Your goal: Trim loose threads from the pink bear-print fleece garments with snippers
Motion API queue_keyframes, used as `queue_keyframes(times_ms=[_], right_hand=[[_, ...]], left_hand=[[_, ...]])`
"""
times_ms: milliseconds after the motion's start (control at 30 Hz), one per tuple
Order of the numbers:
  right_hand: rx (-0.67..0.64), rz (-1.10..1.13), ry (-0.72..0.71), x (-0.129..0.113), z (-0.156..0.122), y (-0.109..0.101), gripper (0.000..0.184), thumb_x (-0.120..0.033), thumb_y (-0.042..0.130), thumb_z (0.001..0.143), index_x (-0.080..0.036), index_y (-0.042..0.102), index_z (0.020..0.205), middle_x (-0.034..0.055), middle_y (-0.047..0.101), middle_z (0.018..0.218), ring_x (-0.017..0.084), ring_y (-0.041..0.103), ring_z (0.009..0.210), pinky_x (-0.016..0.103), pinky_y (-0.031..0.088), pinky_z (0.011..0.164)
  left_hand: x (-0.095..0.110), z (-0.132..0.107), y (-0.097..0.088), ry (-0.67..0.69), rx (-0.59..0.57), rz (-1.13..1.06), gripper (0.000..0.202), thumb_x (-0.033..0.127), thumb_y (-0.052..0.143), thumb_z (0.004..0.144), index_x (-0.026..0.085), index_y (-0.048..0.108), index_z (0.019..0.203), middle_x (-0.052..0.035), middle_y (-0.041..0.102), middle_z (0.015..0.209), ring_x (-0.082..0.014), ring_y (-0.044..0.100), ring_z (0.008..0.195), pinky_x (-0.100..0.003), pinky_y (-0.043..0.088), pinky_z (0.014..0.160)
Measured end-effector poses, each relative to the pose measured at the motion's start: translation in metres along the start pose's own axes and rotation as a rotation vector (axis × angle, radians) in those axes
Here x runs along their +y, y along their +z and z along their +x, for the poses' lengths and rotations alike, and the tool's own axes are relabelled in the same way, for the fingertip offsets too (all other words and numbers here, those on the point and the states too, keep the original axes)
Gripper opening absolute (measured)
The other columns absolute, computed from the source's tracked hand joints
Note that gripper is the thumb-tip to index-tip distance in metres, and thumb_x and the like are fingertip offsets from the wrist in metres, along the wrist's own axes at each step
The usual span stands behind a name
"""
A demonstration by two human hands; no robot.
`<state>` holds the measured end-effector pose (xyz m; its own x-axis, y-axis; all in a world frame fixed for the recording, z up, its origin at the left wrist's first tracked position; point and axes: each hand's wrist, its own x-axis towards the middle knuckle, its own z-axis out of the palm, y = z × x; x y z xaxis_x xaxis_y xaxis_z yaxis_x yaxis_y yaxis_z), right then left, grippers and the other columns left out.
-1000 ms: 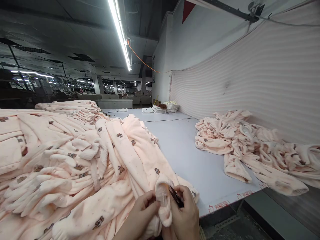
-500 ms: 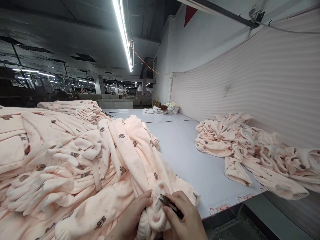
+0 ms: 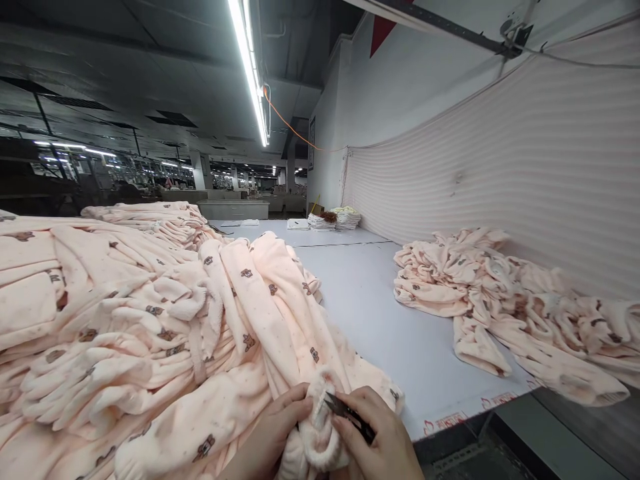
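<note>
Swinging the thread snips (image 3: 345, 412) over, your right hand (image 3: 383, 443) now points the blades left onto the cuff (image 3: 320, 443); a second ago they stood upright beside it. You're pinching the snips between thumb and fingers, but I cannot tell whether the blades are closed. Your left hand (image 3: 270, 437) has rolled the cuff lower and clamps it from the left, fingers pressed into the fleece. The cuff sits at the near edge between both hands, at the end of the pink sleeve (image 3: 280, 313) draped off the stack (image 3: 100, 313) on the left. With the tip on the cuff's rim, the trimming looks ready for a cut. The loose heap (image 3: 500, 300) lies well apart on the right of the table (image 3: 390, 327).
</note>
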<state>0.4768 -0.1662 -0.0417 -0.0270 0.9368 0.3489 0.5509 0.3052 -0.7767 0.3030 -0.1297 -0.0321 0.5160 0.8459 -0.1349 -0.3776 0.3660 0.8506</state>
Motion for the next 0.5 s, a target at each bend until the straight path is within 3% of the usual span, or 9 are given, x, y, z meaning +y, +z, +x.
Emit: queue_keyframes(times_ms=[233, 500], right_hand=[[0.011, -0.190, -0.016, -0.0029, -0.0029, -0.0004, 0.023, -0.032, 0.052, 0.087, -0.028, 0.068, 0.103, 0.0025, 0.065, 0.092, 0.019, 0.066, 0.082, 0.023, 0.048, 0.067], [0.014, -0.081, -0.024, -0.0025, -0.0016, -0.0052, 0.019, -0.028, 0.054, 0.086, -0.027, 0.071, 0.096, 0.0021, 0.066, 0.088, 0.018, 0.065, 0.081, 0.023, 0.048, 0.068]], left_hand=[[-0.0013, 0.0025, -0.0002, 0.038, -0.104, -0.026, 0.013, 0.021, 0.061, 0.080, 0.015, 0.068, 0.088, -0.0026, 0.069, 0.080, -0.0159, 0.060, 0.080, -0.025, 0.044, 0.076], [-0.0012, 0.0014, -0.0017, 0.019, -0.096, 0.007, 0.011, 0.020, 0.060, 0.080, 0.014, 0.068, 0.086, -0.0006, 0.066, 0.076, -0.0135, 0.058, 0.073, -0.023, 0.043, 0.070]])
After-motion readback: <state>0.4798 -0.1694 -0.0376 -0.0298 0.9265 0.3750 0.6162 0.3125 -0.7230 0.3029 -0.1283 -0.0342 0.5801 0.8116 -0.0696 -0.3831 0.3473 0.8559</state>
